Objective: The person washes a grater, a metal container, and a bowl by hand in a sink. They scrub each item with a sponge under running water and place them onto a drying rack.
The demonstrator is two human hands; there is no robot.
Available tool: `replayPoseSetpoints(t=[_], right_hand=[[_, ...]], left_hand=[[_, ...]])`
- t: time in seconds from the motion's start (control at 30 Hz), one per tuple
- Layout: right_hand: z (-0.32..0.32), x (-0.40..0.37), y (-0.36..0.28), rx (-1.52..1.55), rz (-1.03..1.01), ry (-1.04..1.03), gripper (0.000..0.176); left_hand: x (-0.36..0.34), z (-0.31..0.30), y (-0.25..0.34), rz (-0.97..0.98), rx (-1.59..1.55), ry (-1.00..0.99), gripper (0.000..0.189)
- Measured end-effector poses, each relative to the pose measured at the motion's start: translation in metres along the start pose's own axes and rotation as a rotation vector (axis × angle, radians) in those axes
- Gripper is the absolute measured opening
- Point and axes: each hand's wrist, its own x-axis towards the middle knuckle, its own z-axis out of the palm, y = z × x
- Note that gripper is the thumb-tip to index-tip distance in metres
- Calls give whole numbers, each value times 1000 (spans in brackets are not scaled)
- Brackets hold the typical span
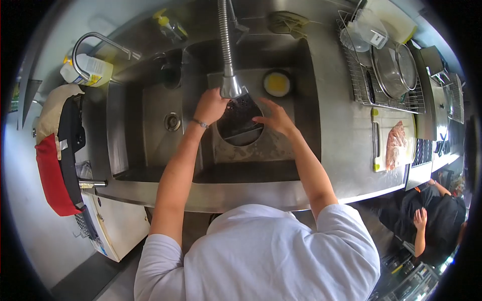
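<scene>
A black, straight-sided container (240, 114) stands tilted in a round dark vessel (246, 139) in the right sink basin (306, 145). Water drops show on its dark face. My left hand (211, 106) is curled closed at the container's left edge, its fingertips partly hidden beside the metal spray head (231, 87). On the other side, my right hand (277, 119) has thumb and fingers spread, the thumb tip overlapping the container's right part. Behind that hand sits a small round dish (277, 83) with something yellow in it.
Left of my hands is a second basin with a drain (172, 122). A soap bottle (170, 26) and folded cloth (288, 24) lie behind. On the right are a wire rack (389, 103), a cutting board (380, 130) with raw meat (396, 145), and another person (437, 215).
</scene>
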Motion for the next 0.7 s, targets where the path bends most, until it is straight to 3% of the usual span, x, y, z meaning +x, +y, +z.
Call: replayPoseSetpoints(t=[0.13,0.23,0.3,0.33,0.4,0.5,0.53,0.57,0.6,0.67,0.7], right_hand=[[0,12,-2,20,100,-75,45],[-3,5,-21,7,227,-74,30],[14,-6,-2,-69,-257,309,28],[17,-8,0,-70,-260,313,28],[23,-13,2,-243,-457,359,36],[33,-19,1,-319,-503,278,37],[36,-18,0,-326,-495,241,36],[40,-14,18,-297,-470,97,42],[34,-8,25,-300,-474,94,42],[17,6,40,-435,-309,-267,48],[6,22,52,-442,-309,-263,48]], left_hand=[[1,-1,5,59,-171,-68,21],[-17,4,13,-88,-81,-139,29],[-36,44,-22,-367,-849,520,43],[-46,42,-15,-362,-849,519,43],[-67,32,8,-608,-2051,-82,49],[-66,30,37,-676,-1998,-8,42],[-68,36,23,-678,-2000,-5,42],[-71,48,-3,-666,-1832,57,41],[-71,53,-19,-652,-1664,117,39],[-74,44,-13,-684,-1595,166,42],[-79,40,-12,-625,-1558,168,44]])
